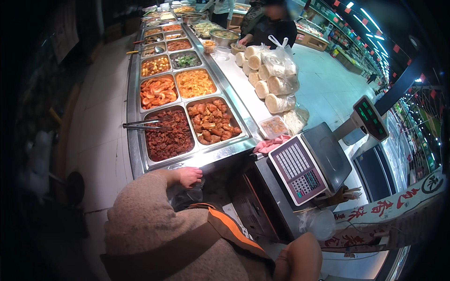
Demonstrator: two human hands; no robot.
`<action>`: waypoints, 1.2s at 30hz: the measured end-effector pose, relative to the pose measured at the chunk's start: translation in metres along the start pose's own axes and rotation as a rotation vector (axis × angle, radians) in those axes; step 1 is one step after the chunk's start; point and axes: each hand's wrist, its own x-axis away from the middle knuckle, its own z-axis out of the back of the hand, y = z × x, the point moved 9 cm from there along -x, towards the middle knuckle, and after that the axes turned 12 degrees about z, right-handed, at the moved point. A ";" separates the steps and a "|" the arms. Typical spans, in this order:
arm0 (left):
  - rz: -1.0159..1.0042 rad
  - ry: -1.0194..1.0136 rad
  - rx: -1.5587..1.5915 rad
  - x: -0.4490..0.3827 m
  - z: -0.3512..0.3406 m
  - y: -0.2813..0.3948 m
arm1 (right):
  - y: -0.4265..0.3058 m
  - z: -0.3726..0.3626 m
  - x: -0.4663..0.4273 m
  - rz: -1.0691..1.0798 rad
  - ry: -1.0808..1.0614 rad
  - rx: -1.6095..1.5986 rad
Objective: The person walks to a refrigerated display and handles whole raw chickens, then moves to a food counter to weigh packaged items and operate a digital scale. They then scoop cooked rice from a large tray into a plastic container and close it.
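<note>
My left hand (191, 176) is at the near end of the steel food counter (225, 151), its fingers curled on a clear plastic bag (191, 194) that hangs below it. My right forearm shows at the bottom edge, but the hand itself is out of view. Just beyond my left hand, a pan of dark red diced meat (168, 140) has metal tongs (146, 123) lying across it. To its right is a pan of browned meat pieces (212, 121). Farther along are pans of whole prawns (158, 92) and a yellow dish (195, 83).
At the right stands a weighing scale (299, 170) with a raised display (370, 117). A pink cloth (270, 144), a lidded plastic tub (273, 127) and stacked bagged flatbreads (277, 84) line the white ledge. A person (274, 26) stands across the counter. Clear plastic (318, 223) lies below the scale.
</note>
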 end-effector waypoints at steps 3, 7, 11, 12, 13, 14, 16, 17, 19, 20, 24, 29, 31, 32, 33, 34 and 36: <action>0.021 -0.039 -0.008 -0.001 0.002 0.001 | 0.000 0.002 0.001 -0.005 -0.012 0.023; 0.018 -0.010 -0.026 0.000 0.010 0.003 | -0.003 0.005 -0.001 0.005 -0.016 0.029; -0.009 -0.018 0.009 -0.001 0.011 0.005 | -0.002 -0.001 -0.002 0.002 -0.052 0.050; -0.007 -0.027 0.000 -0.001 0.010 0.005 | -0.004 -0.003 -0.002 0.010 -0.058 0.047; 0.011 -0.037 -0.010 -0.002 0.010 0.004 | -0.002 -0.004 -0.002 0.002 -0.063 0.050; 0.028 -0.064 -0.016 -0.001 0.008 0.003 | -0.002 -0.003 -0.002 -0.002 -0.059 0.054; 0.038 -0.045 0.010 -0.001 0.013 0.004 | -0.002 -0.003 0.000 -0.004 -0.047 0.039; 0.040 -0.035 0.022 -0.001 0.016 0.005 | -0.002 -0.003 0.000 -0.005 -0.044 0.037; 0.021 -0.057 -0.010 -0.001 0.017 0.006 | -0.002 -0.003 0.001 -0.002 -0.033 0.037; 0.014 -0.069 -0.028 -0.001 0.018 0.007 | -0.002 -0.004 0.001 0.000 -0.028 0.033; 0.037 -0.039 0.021 -0.001 0.024 0.006 | 0.003 -0.005 0.002 -0.014 -0.008 0.044; 0.021 -0.045 -0.011 -0.001 0.018 0.008 | 0.004 -0.009 0.006 -0.003 -0.035 0.048; 0.024 -0.040 -0.006 0.000 0.018 0.008 | 0.005 -0.008 0.008 -0.011 -0.037 0.049; 0.027 -0.047 -0.007 0.000 0.018 0.007 | 0.005 -0.007 0.009 -0.016 -0.033 0.050; 0.030 -0.057 -0.008 0.000 0.017 0.007 | 0.006 -0.006 0.010 -0.022 -0.028 0.051; 0.030 -0.055 -0.013 0.000 0.018 0.007 | 0.005 -0.006 0.009 -0.023 -0.026 0.052; 0.021 -0.055 -0.023 0.000 0.020 0.008 | 0.006 -0.007 0.010 -0.024 -0.028 0.061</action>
